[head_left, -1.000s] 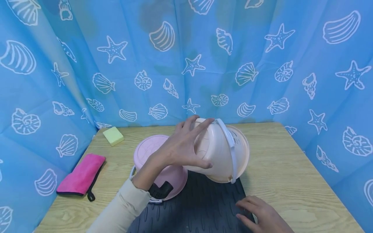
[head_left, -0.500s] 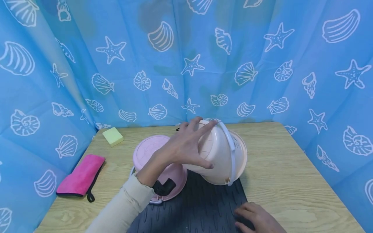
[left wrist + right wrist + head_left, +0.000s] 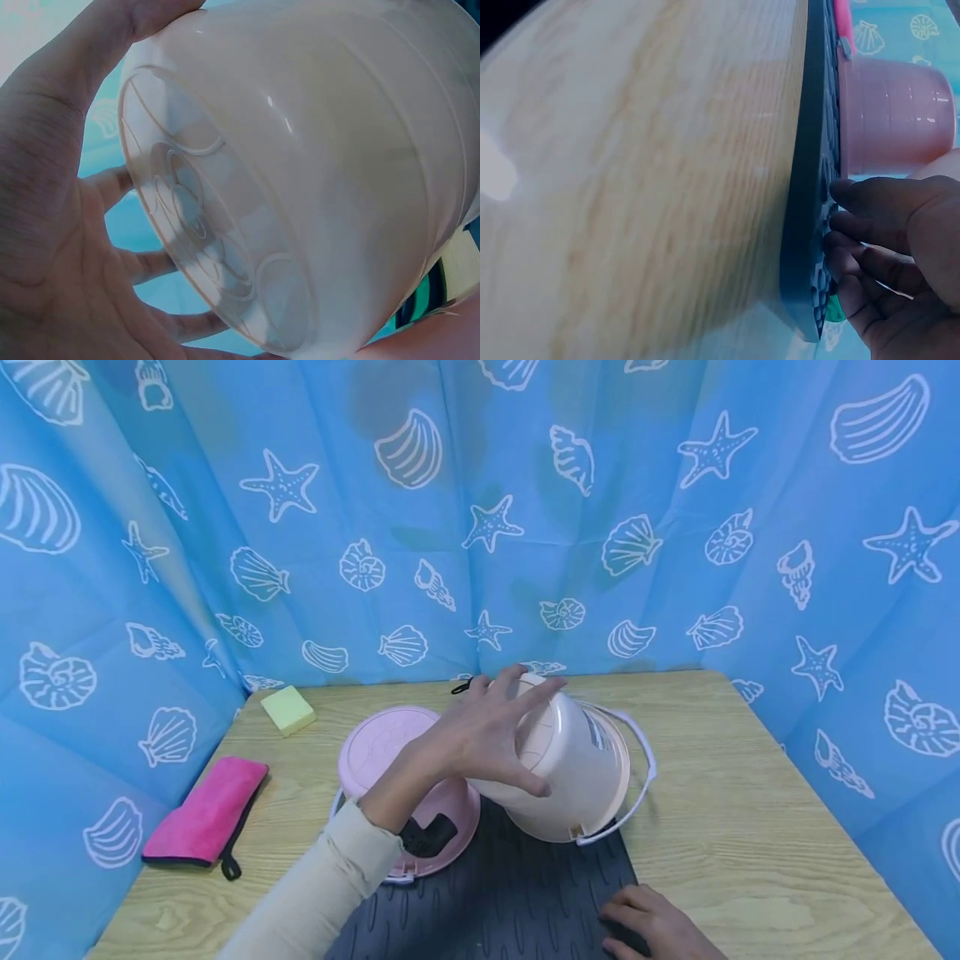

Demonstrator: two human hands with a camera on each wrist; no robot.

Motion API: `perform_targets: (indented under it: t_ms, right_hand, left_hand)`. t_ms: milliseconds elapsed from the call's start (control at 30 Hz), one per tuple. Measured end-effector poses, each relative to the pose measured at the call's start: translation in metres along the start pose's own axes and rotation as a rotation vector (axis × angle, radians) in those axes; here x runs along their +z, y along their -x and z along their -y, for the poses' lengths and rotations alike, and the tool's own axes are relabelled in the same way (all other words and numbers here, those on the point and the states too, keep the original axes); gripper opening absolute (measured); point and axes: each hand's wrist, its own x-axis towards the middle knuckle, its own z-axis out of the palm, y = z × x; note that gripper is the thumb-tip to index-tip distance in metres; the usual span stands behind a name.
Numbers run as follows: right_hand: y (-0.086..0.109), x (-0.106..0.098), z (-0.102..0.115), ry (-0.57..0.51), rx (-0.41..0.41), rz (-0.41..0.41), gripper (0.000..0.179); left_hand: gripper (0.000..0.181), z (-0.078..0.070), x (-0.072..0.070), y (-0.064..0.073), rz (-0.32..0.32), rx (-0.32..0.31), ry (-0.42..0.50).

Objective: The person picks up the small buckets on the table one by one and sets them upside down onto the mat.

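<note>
My left hand (image 3: pixel 491 735) grips a cream plastic bucket (image 3: pixel 581 768) round its base, thumb on the near side and fingers spread over the far side. The bucket is tilted, base toward the upper left and rim toward the lower right, over the black ribbed mat (image 3: pixel 495 902). Its white handle (image 3: pixel 649 768) hangs out beyond the rim. In the left wrist view, the embossed base (image 3: pixel 210 225) faces my palm. My right hand (image 3: pixel 663 927) is at the mat's right edge with loosely bent fingers; the right wrist view shows nothing held. Whether its fingertips touch the mat is unclear.
An upturned pink bucket (image 3: pixel 386 743) stands on the mat's left side, partly behind my left forearm. A pink cloth pouch (image 3: pixel 206 814) and a yellow sponge (image 3: pixel 288 710) lie on the wooden table (image 3: pixel 750 793) at left. A blue curtain (image 3: pixel 480 527) surrounds the table.
The cream bucket's handle has swung off its side to the right, past the rim. The left hand has shifted slightly right; the right hand has moved a little down and left.
</note>
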Motion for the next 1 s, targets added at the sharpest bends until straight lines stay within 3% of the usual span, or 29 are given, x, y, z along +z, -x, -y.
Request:
perform_targets:
  t_ms: [567, 1000]
  right_hand:
    - [-0.004, 0.006, -0.003, 0.008, -0.089, -0.056, 0.020]
    - [-0.003, 0.006, -0.005, 0.003, -0.107, -0.075, 0.019]
  left_hand:
    - [0.114, -0.003, 0.007, -0.010, 0.112, -0.038, -0.065]
    - [0.116, -0.002, 0.012, -0.016, 0.139, -0.053, -0.076]
